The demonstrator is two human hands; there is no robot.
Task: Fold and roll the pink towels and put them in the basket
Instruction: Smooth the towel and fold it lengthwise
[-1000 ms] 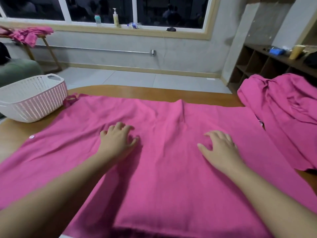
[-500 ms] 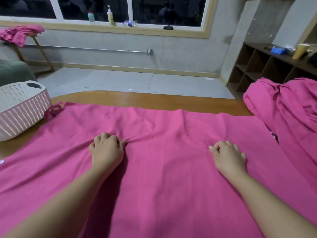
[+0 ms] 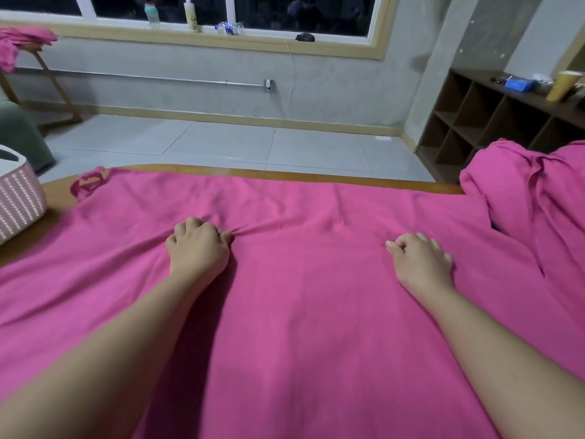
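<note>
A large pink towel (image 3: 294, 312) lies spread over the wooden table (image 3: 285, 175), reaching almost to its far edge. My left hand (image 3: 198, 248) sits on the towel left of centre, its fingers curled and bunching the cloth into a ridge. Further right, my right hand (image 3: 419, 259) also rests on the towel with fingers curled into the fabric. The white perforated basket (image 3: 17, 201) stands on the table at the far left edge of view, only partly visible.
A heap of more pink towels (image 3: 535, 198) lies at the table's right end. Beyond the table are a tiled floor, a dark cubby shelf (image 3: 493, 122) at right, and a wooden stand with pink cloth (image 3: 22, 39) at far left.
Both hands went from lying flat with spread fingers to curled, gathering the towel. The view shifted forward and to the right, so the basket slid towards the left edge.
</note>
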